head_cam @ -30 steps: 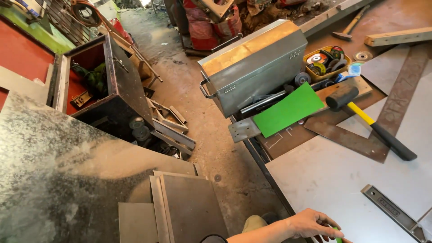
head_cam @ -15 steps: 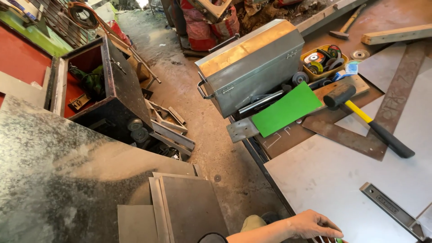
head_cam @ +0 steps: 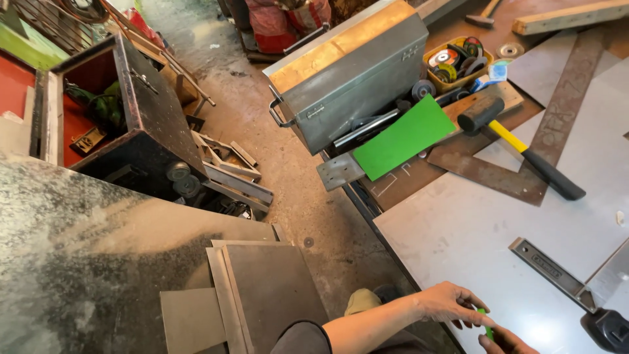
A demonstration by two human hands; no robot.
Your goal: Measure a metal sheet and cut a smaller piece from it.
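While I crouch at the edge of the big grey steel sheet [head_cam: 472, 229], my left hand [head_cam: 452, 303] reaches across it with the fingers curled loosely around a small green marker-like thing [head_cam: 485, 322], and my right hand [head_cam: 508, 341] meets it from below at the bottom edge of the view, pinching the same green piece; most of that hand is cut off, so I cannot tell how tightly it closes. Both hands sit low over the sheet, close to its near edge, which keeps the small piece steady above the flat metal. Just to the right lies a steel ruler [head_cam: 549, 272], flat on the sheet and near enough to grab. Further up the sheet rests a mallet with a yellow and black handle [head_cam: 524, 147], its head propped on a wooden board [head_cam: 488, 98], well apart from my hands. A green rectangular card [head_cam: 403, 136] lies beside a grey metal toolbox [head_cam: 347, 72], and a yellow tray of grinding discs [head_cam: 455, 62] sits behind them, all out of my way.
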